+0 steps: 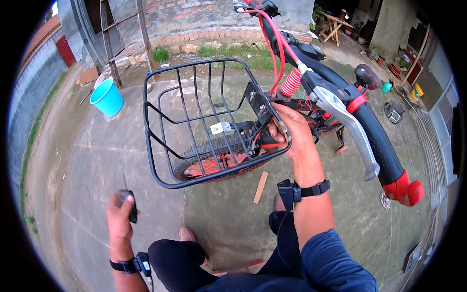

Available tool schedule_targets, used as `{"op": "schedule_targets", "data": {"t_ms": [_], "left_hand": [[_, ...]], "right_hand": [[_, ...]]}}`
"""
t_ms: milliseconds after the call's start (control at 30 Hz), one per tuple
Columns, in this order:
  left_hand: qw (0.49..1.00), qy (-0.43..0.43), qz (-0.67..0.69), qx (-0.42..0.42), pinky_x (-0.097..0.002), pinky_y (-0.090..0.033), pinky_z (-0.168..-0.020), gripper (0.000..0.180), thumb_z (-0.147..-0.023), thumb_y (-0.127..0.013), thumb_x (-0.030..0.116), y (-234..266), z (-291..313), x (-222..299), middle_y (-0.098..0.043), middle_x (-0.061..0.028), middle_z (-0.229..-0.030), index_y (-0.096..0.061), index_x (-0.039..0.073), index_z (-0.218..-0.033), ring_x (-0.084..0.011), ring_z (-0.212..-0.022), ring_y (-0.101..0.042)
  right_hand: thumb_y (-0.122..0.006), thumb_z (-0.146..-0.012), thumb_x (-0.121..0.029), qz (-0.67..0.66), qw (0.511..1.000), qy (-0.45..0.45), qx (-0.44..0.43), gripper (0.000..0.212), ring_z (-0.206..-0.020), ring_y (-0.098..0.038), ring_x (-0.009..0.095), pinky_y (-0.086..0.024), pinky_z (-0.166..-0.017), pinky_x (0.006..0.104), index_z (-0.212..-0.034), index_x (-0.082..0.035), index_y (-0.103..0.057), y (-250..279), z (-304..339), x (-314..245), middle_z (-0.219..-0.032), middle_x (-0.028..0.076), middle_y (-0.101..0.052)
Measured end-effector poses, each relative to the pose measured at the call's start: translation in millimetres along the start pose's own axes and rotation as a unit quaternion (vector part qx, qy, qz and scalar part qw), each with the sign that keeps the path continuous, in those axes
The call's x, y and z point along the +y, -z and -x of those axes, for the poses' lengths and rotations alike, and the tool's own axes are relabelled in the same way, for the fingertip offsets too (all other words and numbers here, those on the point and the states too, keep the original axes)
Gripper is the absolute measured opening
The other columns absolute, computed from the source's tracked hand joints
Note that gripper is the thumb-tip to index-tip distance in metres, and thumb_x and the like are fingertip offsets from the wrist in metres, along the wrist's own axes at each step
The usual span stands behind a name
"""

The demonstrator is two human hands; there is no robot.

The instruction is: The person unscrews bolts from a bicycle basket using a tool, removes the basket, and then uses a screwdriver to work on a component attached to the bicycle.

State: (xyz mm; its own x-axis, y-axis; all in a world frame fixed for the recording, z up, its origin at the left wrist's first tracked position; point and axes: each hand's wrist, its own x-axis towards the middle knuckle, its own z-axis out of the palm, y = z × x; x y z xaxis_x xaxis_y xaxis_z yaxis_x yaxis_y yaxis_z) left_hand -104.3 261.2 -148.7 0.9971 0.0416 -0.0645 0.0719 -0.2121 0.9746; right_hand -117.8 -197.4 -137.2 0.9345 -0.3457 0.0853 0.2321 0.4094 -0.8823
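A black wire basket (171, 186) sits over the front wheel (209, 165) of a red and black bicycle. My right hand (296, 131) curls its fingers around the basket's handlebar-side edge, just below a black mounting plate (260, 106); some fingertips are hidden behind it. Inside the basket is a silver bracket (221, 128) with bolts. Off to the lower left, apart from the bicycle, my left hand (118, 214) is closed around a small black hand tool (132, 210) with a thin metal shaft pointing up. Its exact kind is unclear.
The handlebar grip (372, 131) and silver brake lever (348, 119) extend over my right forearm. A flat wooden strip (260, 187) lies on the concrete between my feet and the wheel. A blue bucket (106, 98) stands at far left; a brick wall (194, 19) runs behind.
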Motion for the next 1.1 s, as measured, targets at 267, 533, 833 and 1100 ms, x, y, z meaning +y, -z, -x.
{"op": "schedule_targets", "data": {"t_ms": [267,533,833,1100], "left_hand": [[0.984,-0.143,-0.102,-0.036,-0.0242,-0.048,-0.061,0.046,-0.082,-0.069,0.023,-11.6,-34.2,141.9,-0.054,-0.0016,-0.086,-0.053,-0.001,-0.118,-0.0092,-0.071,-0.053],[0.907,-0.171,-0.29,-0.251,-0.0251,-0.048,-0.065,0.062,-0.066,-0.075,0.009,-98.4,-30.0,240.9,-0.055,-0.005,-0.097,-0.049,0.0,-0.121,-0.0116,-0.078,-0.053],[0.764,-0.27,-0.466,-0.356,-0.0361,-0.049,-0.072,0.044,-0.074,-0.074,0.028,-175.1,-65.1,255.2,-0.064,-0.0165,-0.083,-0.062,-0.003,-0.103,-0.0274,-0.078,-0.062],[0.727,-0.248,-0.481,-0.424,-0.04,-0.049,-0.082,0.051,-0.086,-0.059,0.041,-224.3,-89.0,247.0,-0.066,-0.0251,-0.097,-0.065,-0.006,-0.103,-0.0368,-0.092,-0.063]], "right_hand": [[-0.046,-0.098,-0.018,-0.066,0.994,-0.076,-0.035,0.04,-0.047,-0.053,0.013,-0.034,-0.037,0.0223,-0.136,-0.007,-0.049,-3.1,1.0,-3.1,-0.075,0.008,-0.058],[-0.049,-0.097,-0.036,-0.056,0.991,-0.063,-0.1,0.038,-0.039,-0.046,0.015,-0.037,-0.035,0.0234,-0.127,-0.013,-0.052,15.1,-12.1,17.2,-0.061,0.007,-0.051],[-0.066,-0.084,-0.035,-0.026,0.999,-0.028,-0.004,0.034,-0.041,-0.05,0.017,-0.039,-0.034,0.0248,-0.09,-0.004,-0.057,8.2,-5.1,16.7,-0.062,0.012,-0.053],[-0.07,-0.082,-0.034,-0.026,0.999,-0.008,-0.038,0.035,-0.042,-0.052,0.018,-0.04,-0.035,0.0256,-0.092,-0.003,-0.057,1.8,1.2,3.9,-0.064,0.01,-0.054]]}}
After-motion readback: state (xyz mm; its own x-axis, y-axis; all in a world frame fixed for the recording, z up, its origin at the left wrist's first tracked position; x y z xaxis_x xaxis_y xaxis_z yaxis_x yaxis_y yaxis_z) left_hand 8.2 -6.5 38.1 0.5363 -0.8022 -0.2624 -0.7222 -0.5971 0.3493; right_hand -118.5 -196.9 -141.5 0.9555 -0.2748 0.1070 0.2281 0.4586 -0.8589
